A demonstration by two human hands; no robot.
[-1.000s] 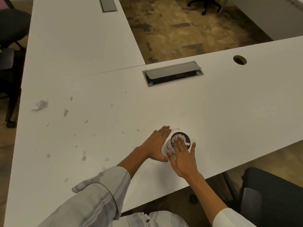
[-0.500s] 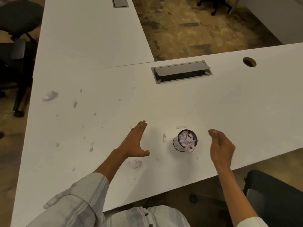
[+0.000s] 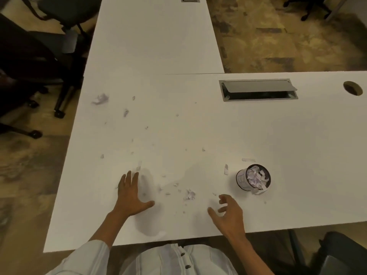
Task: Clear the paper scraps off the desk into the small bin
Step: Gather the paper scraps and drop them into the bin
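Observation:
A small round bin [image 3: 242, 180], full of white paper scraps, stands on the white desk [image 3: 297, 155] to the right of my hands. One strip hangs over its near rim. Several scraps lie scattered over the desk's left half, with a crumpled piece [image 3: 190, 194] between my hands and a larger wad [image 3: 100, 99] at the far left. My left hand [image 3: 132, 192] lies flat on the desk, fingers spread, holding nothing. My right hand [image 3: 228, 212] hovers near the front edge with fingers loosely curled and apart, empty.
A grey cable hatch [image 3: 258, 89] and a round cable hole [image 3: 352, 88] sit at the desk's back right. A second white desk [image 3: 155, 36] joins at the back. Black office chairs [image 3: 39, 46] stand to the left, and another chair [image 3: 341, 255] is at the lower right.
Both hands have left the bin and moved left and toward me. The left hand slid farthest left onto the desk. The view has shifted left, so the bin now appears to the right.

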